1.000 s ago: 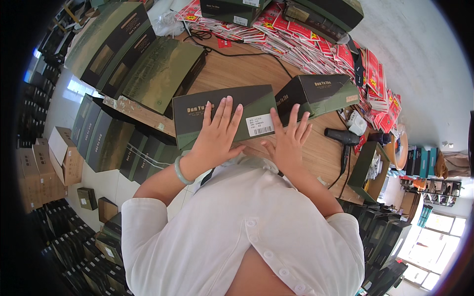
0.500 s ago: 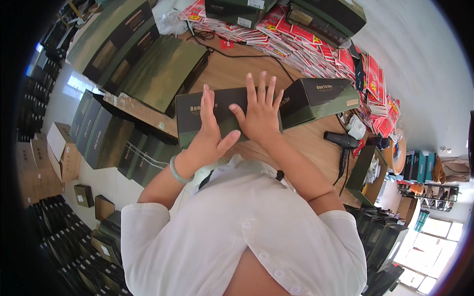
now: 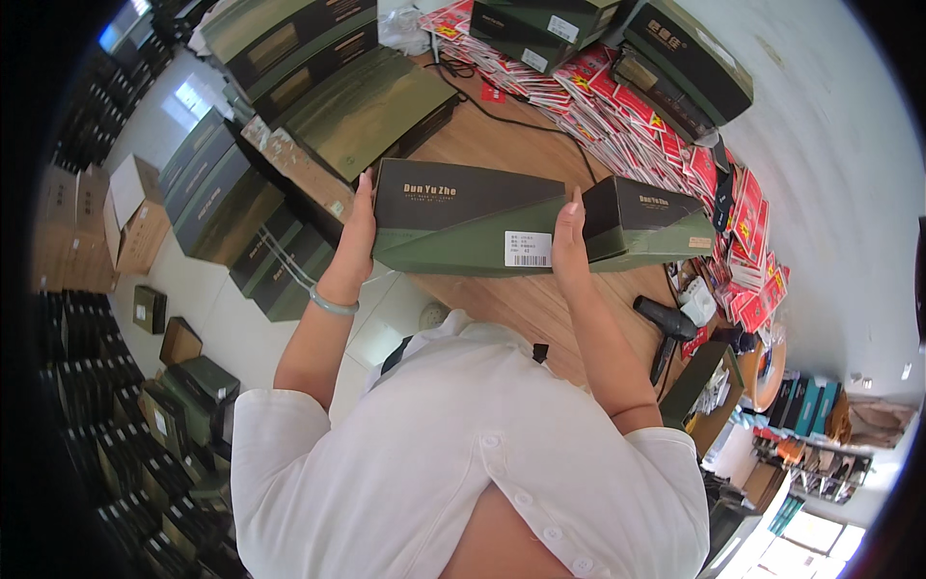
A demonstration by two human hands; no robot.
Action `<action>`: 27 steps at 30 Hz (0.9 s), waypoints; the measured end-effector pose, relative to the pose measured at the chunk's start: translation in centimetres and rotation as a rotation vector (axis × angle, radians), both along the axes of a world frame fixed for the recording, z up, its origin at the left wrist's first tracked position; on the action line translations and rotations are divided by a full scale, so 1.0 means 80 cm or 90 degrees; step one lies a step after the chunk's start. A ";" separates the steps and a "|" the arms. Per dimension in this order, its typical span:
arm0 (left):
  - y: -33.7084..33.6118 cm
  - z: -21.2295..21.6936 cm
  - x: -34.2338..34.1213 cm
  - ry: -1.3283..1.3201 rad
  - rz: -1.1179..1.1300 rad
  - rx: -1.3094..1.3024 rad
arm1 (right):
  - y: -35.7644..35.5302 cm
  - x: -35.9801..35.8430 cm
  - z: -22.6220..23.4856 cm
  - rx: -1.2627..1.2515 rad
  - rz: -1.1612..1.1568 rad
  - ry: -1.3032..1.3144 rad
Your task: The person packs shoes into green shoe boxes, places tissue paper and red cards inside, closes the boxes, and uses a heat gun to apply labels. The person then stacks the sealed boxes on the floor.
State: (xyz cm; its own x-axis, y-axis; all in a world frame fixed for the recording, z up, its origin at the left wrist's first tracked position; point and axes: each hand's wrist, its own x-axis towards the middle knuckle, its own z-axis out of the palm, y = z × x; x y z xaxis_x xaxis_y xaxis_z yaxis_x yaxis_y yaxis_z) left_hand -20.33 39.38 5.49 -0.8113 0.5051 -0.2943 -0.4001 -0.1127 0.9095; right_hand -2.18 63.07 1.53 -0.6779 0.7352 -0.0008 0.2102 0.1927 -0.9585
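Note:
A long black and green shoe box [image 3: 463, 222] with a white barcode label is gripped at its two ends. My left hand [image 3: 356, 236] presses on its left end, and my right hand [image 3: 571, 241] presses on its right end. On my left wrist sits a pale green bangle [image 3: 334, 305]. A second black and green box [image 3: 651, 220] stands on the table just beyond my right hand. The fingers behind the held box are partly hidden.
Stacked green boxes [image 3: 371, 106] fill the table's far left. Piles of red and white packets [image 3: 617, 116] run along the back. A black hair dryer [image 3: 666, 323] lies at the right of the wooden table [image 3: 521, 304]. More boxes [image 3: 217, 188] stand on the floor at left.
Both hands have gone from lying over the box's front to its two ends. The label on the box is now uncovered. The whole view has shifted a little.

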 end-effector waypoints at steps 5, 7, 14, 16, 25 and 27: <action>-0.061 -0.022 0.063 -0.159 0.007 0.135 | -0.053 0.057 0.039 -0.258 0.090 0.121; -0.088 -0.020 0.102 -0.260 0.039 0.086 | -0.082 0.095 0.078 -0.447 0.154 0.100; -0.155 -0.073 0.257 -0.372 0.026 0.097 | -0.084 0.203 0.028 -0.812 0.353 -0.025; -0.161 -0.083 0.301 -0.395 0.074 0.070 | -0.085 0.225 -0.001 -0.823 0.332 -0.042; -0.276 -0.081 0.402 -0.375 0.084 0.039 | -0.193 0.222 0.087 -0.736 0.455 -0.220; -0.312 -0.121 0.410 -0.332 0.114 0.131 | -0.240 0.211 0.103 -0.695 0.489 -0.232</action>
State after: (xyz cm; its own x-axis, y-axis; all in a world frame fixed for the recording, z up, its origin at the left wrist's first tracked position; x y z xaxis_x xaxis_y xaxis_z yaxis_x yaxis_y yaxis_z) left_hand 12.45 14.43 -4.19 -0.6639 0.4623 -0.5879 -0.7470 -0.3733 0.5501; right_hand 14.73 43.84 9.81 -0.7461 -0.3068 -0.5909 0.6624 -0.4322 -0.6120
